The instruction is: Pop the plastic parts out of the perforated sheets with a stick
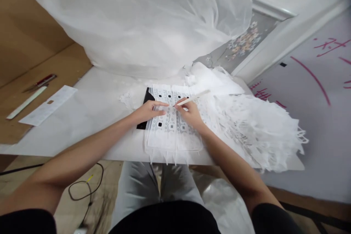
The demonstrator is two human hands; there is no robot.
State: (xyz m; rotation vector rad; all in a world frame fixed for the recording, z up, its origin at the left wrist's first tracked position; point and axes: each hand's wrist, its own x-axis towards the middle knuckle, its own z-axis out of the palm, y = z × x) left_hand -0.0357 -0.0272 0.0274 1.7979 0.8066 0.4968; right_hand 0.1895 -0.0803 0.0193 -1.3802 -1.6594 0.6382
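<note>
A strip of white lace (171, 126) with small square holes lies over a black mat (146, 98) on the white board (90, 117) in front of me. My left hand (149, 110) rests flat on the lace, its fingers stretched out and pressing it down. My right hand (190, 113) is closed round a thin white pen-like tool (193, 98), whose tip touches the lace just beside my left fingertips.
A heap of cut white lace (255, 131) spreads to the right. A large mass of white tulle (148, 25) fills the back. At the left lie a paper strip (48, 105), a white stick (26, 102) and a red-handled tool (41, 81). A cable (85, 186) lies on the floor.
</note>
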